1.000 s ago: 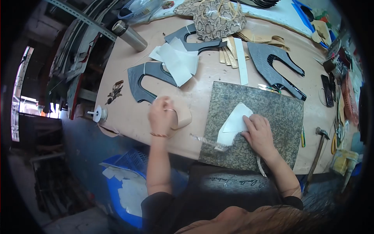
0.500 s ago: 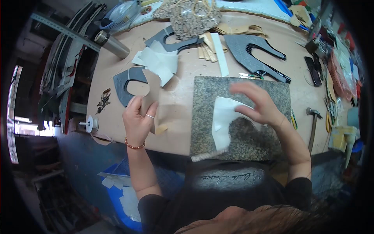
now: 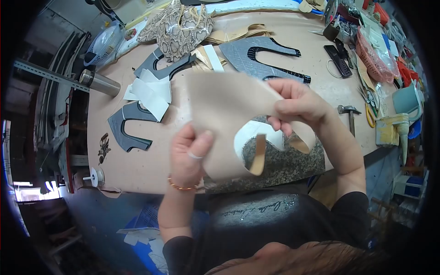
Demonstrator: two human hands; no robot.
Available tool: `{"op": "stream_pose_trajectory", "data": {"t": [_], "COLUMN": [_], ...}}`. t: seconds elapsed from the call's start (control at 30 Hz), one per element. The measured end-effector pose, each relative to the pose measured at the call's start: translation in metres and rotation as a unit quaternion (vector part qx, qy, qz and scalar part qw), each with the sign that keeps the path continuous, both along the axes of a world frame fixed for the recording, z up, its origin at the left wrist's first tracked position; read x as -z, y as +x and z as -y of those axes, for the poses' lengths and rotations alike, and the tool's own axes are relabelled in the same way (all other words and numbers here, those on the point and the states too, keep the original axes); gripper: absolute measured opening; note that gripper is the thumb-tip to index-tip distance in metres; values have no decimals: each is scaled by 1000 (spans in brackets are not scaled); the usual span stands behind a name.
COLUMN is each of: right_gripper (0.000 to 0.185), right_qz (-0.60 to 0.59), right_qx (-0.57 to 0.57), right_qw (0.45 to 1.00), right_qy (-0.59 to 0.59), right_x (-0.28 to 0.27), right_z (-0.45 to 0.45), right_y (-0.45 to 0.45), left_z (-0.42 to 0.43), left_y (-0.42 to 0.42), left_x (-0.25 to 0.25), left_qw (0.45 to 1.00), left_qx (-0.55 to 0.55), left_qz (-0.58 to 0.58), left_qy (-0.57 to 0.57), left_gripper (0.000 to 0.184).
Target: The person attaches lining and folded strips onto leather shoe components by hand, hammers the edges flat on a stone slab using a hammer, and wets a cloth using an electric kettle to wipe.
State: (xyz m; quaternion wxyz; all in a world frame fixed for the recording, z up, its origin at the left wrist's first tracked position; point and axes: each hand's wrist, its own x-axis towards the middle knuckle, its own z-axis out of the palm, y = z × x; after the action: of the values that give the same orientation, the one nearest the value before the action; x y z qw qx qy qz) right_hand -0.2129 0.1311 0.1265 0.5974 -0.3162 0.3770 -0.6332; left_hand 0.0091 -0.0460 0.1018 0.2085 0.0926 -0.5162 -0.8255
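A beige U-shaped leather piece (image 3: 220, 103) is held up in front of me, partly blurred by motion. My left hand (image 3: 190, 149) pinches its left edge between thumb and fingers. At its upper right, my right hand (image 3: 298, 105) grips the edge, with the lower fingers curled. One strip of the piece hangs curled below my right hand, and another ends near the middle. Behind it, a white curved piece (image 3: 242, 136) lies on the mottled stone slab (image 3: 293, 160), both partly hidden by the leather.
Grey U-shaped pieces (image 3: 120, 126) and white scraps (image 3: 153, 96) lie left, near a steel flask (image 3: 101, 83). A snakeskin-patterned piece (image 3: 183, 34) is at the back. To the right are a hammer (image 3: 349, 112), a phone-like black object (image 3: 337, 60) and a pink basket (image 3: 373, 57).
The beige piece has been raised and spread out over the slab. My right hand has left the white piece and taken hold of the beige one. The view has shifted right.
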Motion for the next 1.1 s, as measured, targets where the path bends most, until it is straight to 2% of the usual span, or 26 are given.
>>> {"op": "stream_pose_trajectory", "data": {"t": [0.07,0.13,0.17,0.2,0.23,0.27,0.3,0.4,0.5,0.6,0.7,0.8,1.0,1.1], "right_gripper": [33,31,31,31,29,30,31,32,31,30,31,32,31,31], "right_qz": [66,42,-27,-95,-341,-437,-457,-506,-532,-559,-587,-600,-603,-610], "right_qx": [-12,-11,-16,-22,-24,-18,-10,1,0,-2,16,27,39,33], "right_qw": [990,968,961,949,902,859,849,824,809,787,766,755,751,742], "right_qy": [121,247,273,299,265,266,265,253,251,262,261,264,266,278], "right_x": [37,87,101,113,122,127,123,114,111,112,119,123,124,121], "right_z": [-10,-19,-23,-27,-30,-31,-29,-21,-13,-7,-5,-2,-1,0], "right_y": [-3,-5,3,11,13,18,21,25,26,29,31,32,33,36], "left_z": [-14,-31,-35,-38,-41,-43,-46,-43,-46,-44,-41,-38,-33,-29], "left_y": [-4,1,8,16,26,32,34,31,29,29,26,24,21,20], "left_x": [46,90,104,112,119,123,125,137,138,131,137,127,131,146], "left_qw": [996,988,979,950,901,834,822,811,831,838,847,854,849,845], "left_qx": [11,-14,-25,-29,-31,-33,-65,-91,-138,-116,-118,-84,-77,-102], "left_qz": [81,146,179,205,227,244,207,135,158,245,242,294,291,205], "left_qy": [35,-52,-96,-235,-369,-495,-526,-561,-515,-474,-459,-422,-434,-482], "left_gripper": [38,47,51,57,62,68,64,53,46,46,46,47,47,48]}}
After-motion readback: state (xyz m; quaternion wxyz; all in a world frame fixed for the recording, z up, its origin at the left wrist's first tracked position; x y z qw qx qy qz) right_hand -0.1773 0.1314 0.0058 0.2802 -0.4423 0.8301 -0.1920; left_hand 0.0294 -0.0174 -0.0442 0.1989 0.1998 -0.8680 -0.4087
